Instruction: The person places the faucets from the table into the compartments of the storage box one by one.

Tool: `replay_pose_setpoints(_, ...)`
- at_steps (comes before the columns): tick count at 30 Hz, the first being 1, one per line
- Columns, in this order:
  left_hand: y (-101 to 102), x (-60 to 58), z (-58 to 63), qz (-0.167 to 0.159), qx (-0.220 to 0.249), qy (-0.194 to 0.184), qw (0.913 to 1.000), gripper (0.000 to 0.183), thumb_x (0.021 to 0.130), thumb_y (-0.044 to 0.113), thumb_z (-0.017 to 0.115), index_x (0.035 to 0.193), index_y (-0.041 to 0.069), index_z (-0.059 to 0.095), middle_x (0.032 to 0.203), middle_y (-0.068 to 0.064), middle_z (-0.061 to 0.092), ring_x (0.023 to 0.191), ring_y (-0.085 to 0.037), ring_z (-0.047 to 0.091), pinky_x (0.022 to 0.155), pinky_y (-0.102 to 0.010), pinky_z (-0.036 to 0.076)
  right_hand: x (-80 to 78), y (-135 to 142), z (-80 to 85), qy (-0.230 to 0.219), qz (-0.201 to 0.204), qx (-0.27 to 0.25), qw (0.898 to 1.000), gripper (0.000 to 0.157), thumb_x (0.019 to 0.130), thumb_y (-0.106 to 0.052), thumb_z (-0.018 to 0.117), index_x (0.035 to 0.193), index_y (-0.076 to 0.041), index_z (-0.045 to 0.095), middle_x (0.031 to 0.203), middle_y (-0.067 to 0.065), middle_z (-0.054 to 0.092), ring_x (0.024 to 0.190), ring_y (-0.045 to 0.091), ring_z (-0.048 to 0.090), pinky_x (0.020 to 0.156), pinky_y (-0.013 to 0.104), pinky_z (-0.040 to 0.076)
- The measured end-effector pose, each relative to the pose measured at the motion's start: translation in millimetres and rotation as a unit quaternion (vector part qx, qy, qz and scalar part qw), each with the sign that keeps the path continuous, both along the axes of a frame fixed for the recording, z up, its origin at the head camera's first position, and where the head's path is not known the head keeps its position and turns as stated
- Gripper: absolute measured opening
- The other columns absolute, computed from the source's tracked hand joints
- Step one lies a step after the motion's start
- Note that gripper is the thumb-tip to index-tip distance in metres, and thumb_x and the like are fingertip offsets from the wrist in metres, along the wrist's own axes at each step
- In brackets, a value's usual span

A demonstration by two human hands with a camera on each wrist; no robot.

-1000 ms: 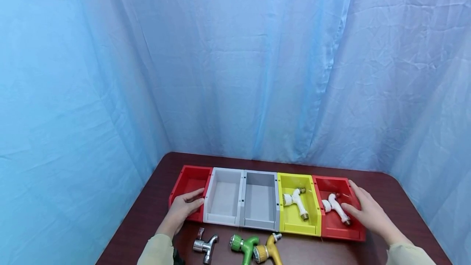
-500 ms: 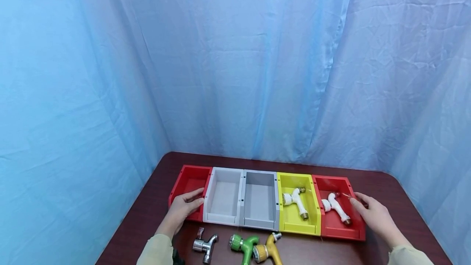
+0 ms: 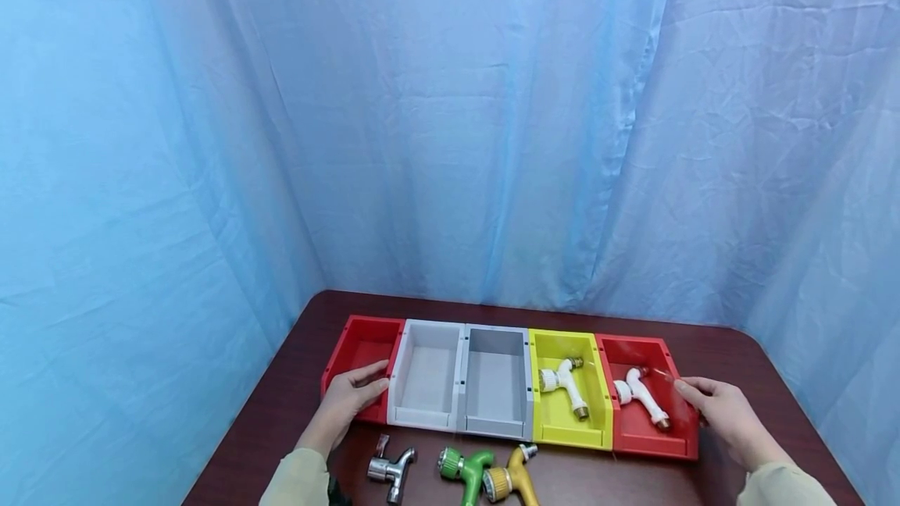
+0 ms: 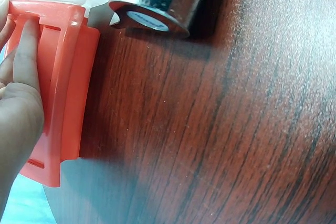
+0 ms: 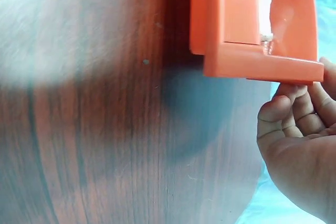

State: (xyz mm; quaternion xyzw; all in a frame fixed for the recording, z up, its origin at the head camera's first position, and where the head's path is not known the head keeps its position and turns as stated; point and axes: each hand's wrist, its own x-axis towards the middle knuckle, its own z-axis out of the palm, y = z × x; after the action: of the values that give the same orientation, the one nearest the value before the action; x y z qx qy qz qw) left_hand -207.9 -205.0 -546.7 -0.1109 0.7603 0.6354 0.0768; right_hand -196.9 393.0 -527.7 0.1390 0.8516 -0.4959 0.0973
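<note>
Five coloured bins stand in a row. My left hand [image 3: 343,404] reaches into the left red bin [image 3: 366,328], fingertips against its right inner wall, beside the white bin [image 3: 429,365]. In the left wrist view one finger [image 4: 27,51] lies nearly straight inside that bin. At the far end, my right hand [image 3: 727,412] holds the right red bin [image 3: 633,350] by its outer side, thumb at the rim. The right wrist view shows curled fingers [image 5: 275,109] against the outside wall. A white tap [image 3: 638,397] lies in that bin; another white tap [image 3: 568,387] lies in the yellow bin [image 3: 555,346].
The grey bin [image 3: 495,373] sits mid-row and, like the white one, holds nothing. In front of the row lie a chrome tap [image 3: 391,472], a green tap [image 3: 467,471] and a yellow tap [image 3: 516,479] on the dark wooden table [image 3: 281,428]. Blue curtains [image 3: 450,139] surround the table.
My right hand has slid back from over the right red bin's far rim to its outer side, fingers drawn in. The left hand and the taps have barely moved.
</note>
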Motion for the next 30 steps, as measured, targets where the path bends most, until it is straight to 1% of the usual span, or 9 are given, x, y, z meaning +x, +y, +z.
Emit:
replay_pose_setpoints(5, 0, 0.6, 0.3, 0.008, 0.000, -0.003, 1.0000, 0.058, 0.072, 0.040, 0.077, 0.125, 0.020, 0.062, 0.130, -0.010, 0.049, 0.115, -0.029, 0.046, 0.083, -0.037, 0.052, -1.4, 4, 0.5, -0.015, -0.024, -0.042, 0.999, 0.065, 0.089, -0.040, 0.061, 0.129, 0.009, 0.046, 0.088, 0.002, 0.059, 0.065, 0.016, 0.051, 0.060, 0.034, 0.049)
replay_pose_setpoints(11, 2, 3.7, 2.8, 0.013, -0.006, 0.002, 0.9999, 0.056, 0.074, 0.040, 0.076, 0.124, 0.018, 0.062, 0.126, -0.010, 0.054, 0.104, -0.021, 0.056, 0.083, -0.035, 0.052, -2.1, 7, -0.3, -0.029, -0.043, -0.094, 0.994, 0.069, 0.085, -0.039, 0.066, 0.130, 0.009, 0.045, 0.081, -0.001, 0.060, 0.065, 0.015, 0.052, 0.060, 0.032, 0.048)
replay_pose_setpoints(15, 4, 8.6, 8.2, 0.010, -0.012, 0.010, 0.9998, 0.051, 0.078, 0.036, 0.073, 0.124, 0.017, 0.062, 0.125, -0.010, 0.056, 0.103, -0.020, 0.058, 0.083, -0.035, 0.052, -2.2, 9, -0.5, -0.037, -0.048, -0.127, 0.990, 0.067, 0.086, -0.036, 0.066, 0.131, 0.009, 0.045, 0.078, -0.001, 0.059, 0.064, 0.014, 0.052, 0.060, 0.032, 0.048)
replay_pose_setpoints(17, 6, 12.4, 12.7, 0.010, -0.025, 0.022, 0.9994, 0.046, 0.081, 0.034, 0.071, 0.124, 0.017, 0.062, 0.125, -0.010, 0.055, 0.105, -0.023, 0.057, 0.083, -0.036, 0.052, -2.1, 9, 0.0, -0.040, -0.050, -0.137, 0.988, 0.065, 0.086, -0.035, 0.067, 0.131, 0.009, 0.046, 0.078, -0.001, 0.060, 0.065, 0.014, 0.052, 0.060, 0.031, 0.048)
replay_pose_setpoints(19, 10, 17.3, 18.2, 0.011, -0.060, 0.040, 0.9973, 0.042, 0.084, 0.031, 0.069, 0.123, 0.018, 0.063, 0.125, -0.009, 0.055, 0.108, -0.024, 0.055, 0.082, -0.037, 0.052, -2.1, 10, 0.8, -0.042, -0.049, -0.144, 0.987, 0.064, 0.087, -0.034, 0.066, 0.130, 0.009, 0.047, 0.079, -0.001, 0.061, 0.066, 0.014, 0.052, 0.061, 0.032, 0.048)
replay_pose_setpoints(21, 15, 22.2, 24.4, 0.011, -0.109, 0.066, 0.9917, 0.038, 0.085, 0.029, 0.068, 0.122, 0.020, 0.063, 0.124, -0.008, 0.056, 0.111, -0.026, 0.052, 0.083, -0.038, 0.052, -2.0, 9, 2.0, -0.044, -0.049, -0.146, 0.987, 0.063, 0.087, -0.034, 0.066, 0.130, 0.008, 0.047, 0.079, -0.001, 0.061, 0.066, 0.014, 0.053, 0.061, 0.032, 0.049)
replay_pose_setpoints(24, 26, 28.4, 32.7, 0.002, -0.185, 0.113, 0.9762, 0.038, 0.086, 0.026, 0.067, 0.123, 0.020, 0.063, 0.126, -0.004, 0.057, 0.116, -0.026, 0.049, 0.086, -0.041, 0.050, -1.7, 9, 3.0, -0.045, -0.049, -0.148, 0.987, 0.062, 0.086, -0.034, 0.066, 0.128, 0.008, 0.049, 0.081, -0.002, 0.063, 0.068, 0.013, 0.055, 0.063, 0.032, 0.050)
replay_pose_setpoints(28, 41, 35.5, 40.5, -0.034, -0.236, 0.176, 0.9551, 0.041, 0.085, 0.027, 0.068, 0.125, 0.019, 0.062, 0.130, -0.001, 0.055, 0.122, -0.026, 0.047, 0.093, -0.044, 0.045, -1.7, 8, 1.7, -0.042, -0.051, -0.144, 0.987, 0.063, 0.086, -0.035, 0.067, 0.129, 0.008, 0.049, 0.079, -0.001, 0.063, 0.067, 0.014, 0.055, 0.062, 0.032, 0.050)
replay_pose_setpoints(30, 47, 39.3, 42.1, -0.058, -0.258, 0.197, 0.9440, 0.043, 0.084, 0.030, 0.069, 0.125, 0.019, 0.062, 0.132, -0.003, 0.053, 0.124, -0.029, 0.044, 0.095, -0.047, 0.042, -2.0, 9, 0.5, -0.041, -0.048, -0.139, 0.988, 0.065, 0.086, -0.035, 0.066, 0.130, 0.009, 0.047, 0.078, 0.000, 0.062, 0.066, 0.015, 0.054, 0.062, 0.033, 0.050)
